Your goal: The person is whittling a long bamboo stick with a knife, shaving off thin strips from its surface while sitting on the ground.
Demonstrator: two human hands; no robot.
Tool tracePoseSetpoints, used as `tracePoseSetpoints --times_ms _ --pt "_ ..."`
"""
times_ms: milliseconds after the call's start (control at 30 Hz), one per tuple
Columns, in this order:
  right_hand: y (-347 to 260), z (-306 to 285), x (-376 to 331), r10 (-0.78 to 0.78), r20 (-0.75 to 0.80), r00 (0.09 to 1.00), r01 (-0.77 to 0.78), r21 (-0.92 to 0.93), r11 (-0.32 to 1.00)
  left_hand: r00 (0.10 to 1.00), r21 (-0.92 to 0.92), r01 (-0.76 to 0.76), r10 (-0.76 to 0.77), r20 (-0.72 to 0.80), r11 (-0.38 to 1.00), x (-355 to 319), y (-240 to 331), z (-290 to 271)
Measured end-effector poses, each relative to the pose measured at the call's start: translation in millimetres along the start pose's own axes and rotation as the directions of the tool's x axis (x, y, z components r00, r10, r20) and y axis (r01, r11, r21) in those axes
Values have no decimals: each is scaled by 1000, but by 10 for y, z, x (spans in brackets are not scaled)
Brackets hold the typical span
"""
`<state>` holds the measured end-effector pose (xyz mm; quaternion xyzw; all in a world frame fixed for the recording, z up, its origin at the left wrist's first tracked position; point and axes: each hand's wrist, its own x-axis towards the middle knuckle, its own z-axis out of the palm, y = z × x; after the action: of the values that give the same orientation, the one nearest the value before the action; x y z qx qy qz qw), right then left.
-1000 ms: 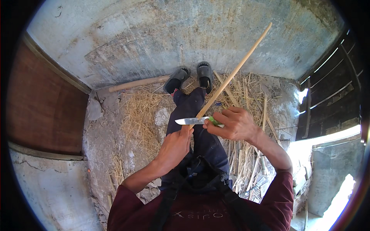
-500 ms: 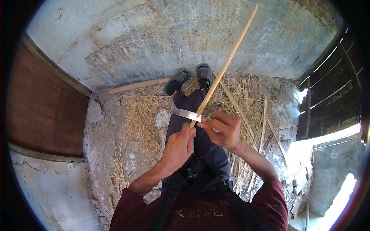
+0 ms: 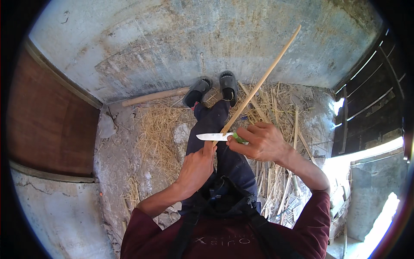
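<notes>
Fingers of the left hand (image 3: 195, 168) grip a pale stick (image 3: 257, 87), the right hand (image 3: 262, 142) a green-handled knife (image 3: 212, 137).

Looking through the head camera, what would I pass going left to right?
Brown panel → left hand, gripping the pale stick → right hand, holding the knife → dark slatted panel. The stick and knife overlap others, so they're unranked.

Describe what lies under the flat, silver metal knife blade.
The long, thin, tan wooden stick crosses beneath the blade, showing on both sides, with dark navy cloth trousers lower down. The stick's surface directly under the blade is covered.
</notes>
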<state>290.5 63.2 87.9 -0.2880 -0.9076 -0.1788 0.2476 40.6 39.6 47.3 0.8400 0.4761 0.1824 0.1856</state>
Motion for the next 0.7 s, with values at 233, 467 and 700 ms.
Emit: tracePoseSetpoints --times_ms 233,467,700 --pt "-194 227 -38 439 -10 898 -392 431 812 999 -322 -53 54 -5 945 33 -58 36" --pt "-402 320 -38 739 114 664 -685 490 540 999 -315 24 -35 -30 949 64 62 80" --pt "-381 484 -182 636 91 766 -617 383 688 996 -271 -7 -17 -86 962 57 97 139"
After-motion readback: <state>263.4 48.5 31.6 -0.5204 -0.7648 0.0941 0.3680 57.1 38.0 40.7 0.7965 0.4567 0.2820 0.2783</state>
